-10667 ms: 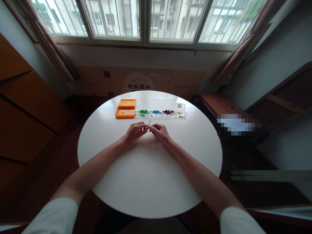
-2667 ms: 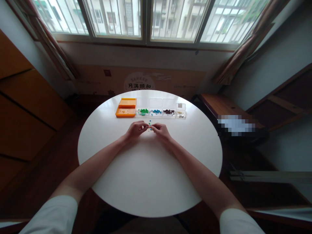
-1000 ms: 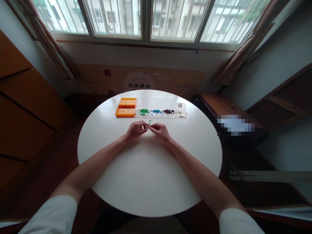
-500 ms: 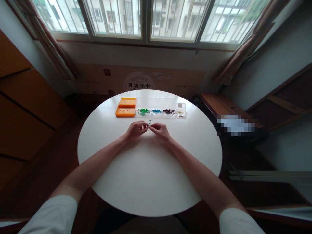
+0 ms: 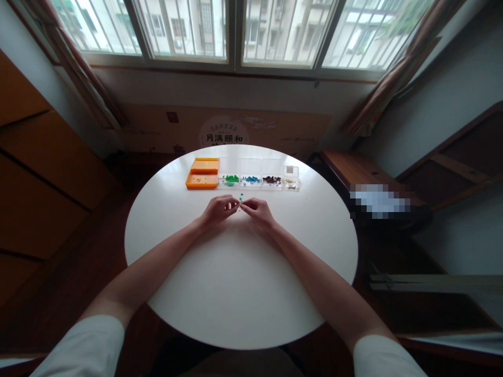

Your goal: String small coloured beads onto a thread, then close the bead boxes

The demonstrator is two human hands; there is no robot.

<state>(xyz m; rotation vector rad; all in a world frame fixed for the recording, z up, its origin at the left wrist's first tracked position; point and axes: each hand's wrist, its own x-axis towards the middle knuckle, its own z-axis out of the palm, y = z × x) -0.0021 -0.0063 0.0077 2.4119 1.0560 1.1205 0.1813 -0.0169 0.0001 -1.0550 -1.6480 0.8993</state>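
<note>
My left hand (image 5: 220, 207) and my right hand (image 5: 257, 209) meet fingertip to fingertip over the middle of the white round table (image 5: 236, 293). Both are pinched closed on something tiny that I cannot make out. Just beyond the fingertips lie a few small green and blue pieces (image 5: 241, 197). Behind them stands an orange case (image 5: 201, 185) holding a few yellow bits. To its right, clear lidded boxes hold green pieces (image 5: 232, 179), blue pieces (image 5: 251, 179) and dark brown pieces (image 5: 272, 179). A smaller clear box (image 5: 291, 170) at the end holds pale bits.
A wooden bench (image 5: 353, 170) with a blurred-out pale item stands to the right of the table. Orange-brown cabinets (image 5: 35, 173) are on the left. A barred window (image 5: 236, 36) and a printed cardboard panel (image 5: 149, 123) are beyond the table.
</note>
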